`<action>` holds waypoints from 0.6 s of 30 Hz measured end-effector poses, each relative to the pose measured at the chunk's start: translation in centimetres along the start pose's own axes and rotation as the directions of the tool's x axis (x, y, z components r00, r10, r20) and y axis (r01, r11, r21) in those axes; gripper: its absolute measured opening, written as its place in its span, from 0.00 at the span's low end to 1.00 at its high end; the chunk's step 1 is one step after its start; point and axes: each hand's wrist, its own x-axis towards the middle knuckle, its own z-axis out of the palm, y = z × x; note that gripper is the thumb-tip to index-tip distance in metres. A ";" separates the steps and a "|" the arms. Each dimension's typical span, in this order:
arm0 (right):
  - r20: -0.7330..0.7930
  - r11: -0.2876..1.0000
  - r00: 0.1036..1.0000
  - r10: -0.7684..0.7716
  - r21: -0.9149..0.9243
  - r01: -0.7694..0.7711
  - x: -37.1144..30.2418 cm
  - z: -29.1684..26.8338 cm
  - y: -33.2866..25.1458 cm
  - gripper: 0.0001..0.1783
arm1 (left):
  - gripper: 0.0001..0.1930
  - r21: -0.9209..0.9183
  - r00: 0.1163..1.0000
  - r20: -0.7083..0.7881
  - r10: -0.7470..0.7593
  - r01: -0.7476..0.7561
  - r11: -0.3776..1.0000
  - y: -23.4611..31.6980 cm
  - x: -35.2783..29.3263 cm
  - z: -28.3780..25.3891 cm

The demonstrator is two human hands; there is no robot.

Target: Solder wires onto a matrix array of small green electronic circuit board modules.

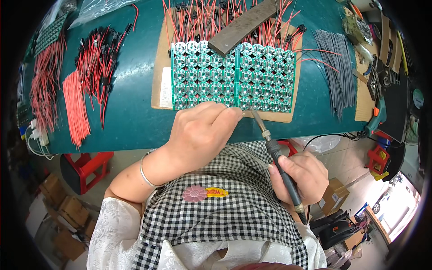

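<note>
My right hand (302, 176) is wrapped round the dark handle of a soldering iron (281, 167). The iron's pointed tip is at the near edge of a green circuit board panel (265, 78), right of its middle. The panel carries rows of small round boards with metal parts. My left hand (202, 128) is closed in a pinch at the same edge, its fingertips just left of the iron's tip. What it pinches, if anything, is too small to make out. Beneath the panel lies brown cardboard (270, 115), and a dark metal bar (243, 28) rests across the panel's far edge.
Red and black wires (193, 22) with connectors stick out beyond the panel. To the left lie bundles of connector leads (98, 58), red wires (75, 105) and wired boards (47, 74). Grey wires (333, 67) lie right, near hand tools (375, 83). A red stool (87, 171) stands below the table.
</note>
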 end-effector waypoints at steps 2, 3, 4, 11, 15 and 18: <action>0.002 1.000 1.000 0.004 -0.008 -0.004 0.2 0.0 -0.2 0.15 | 0.12 0.009 1.000 -0.001 0.006 -0.006 1.000 0.0 0.0 0.2; 0.003 1.000 1.000 0.006 -0.011 -0.006 0.2 0.0 -0.2 0.15 | 0.11 0.008 1.000 0.001 0.009 -0.009 1.000 -0.1 -0.1 0.3; 0.008 1.000 1.000 0.010 -0.010 -0.010 0.3 -0.1 -0.3 0.15 | 0.11 0.006 1.000 0.004 0.012 -0.012 1.000 -0.1 -0.1 0.4; -0.027 0.995 0.999 0.019 0.094 -0.016 0.0 -1.0 0.3 0.16 | 0.10 -0.092 1.000 -0.020 -0.011 0.010 0.996 0.8 0.7 -1.3; -0.146 0.978 0.987 0.073 0.202 -0.042 -0.7 -1.6 1.2 0.16 | 0.10 -0.090 0.999 -0.011 -0.039 0.038 0.995 0.7 0.8 -2.2; -0.159 0.982 0.984 0.084 0.180 -0.055 0.0 -1.5 1.1 0.16 | 0.10 -0.048 0.998 0.035 -0.049 0.051 0.998 0.9 1.1 -2.7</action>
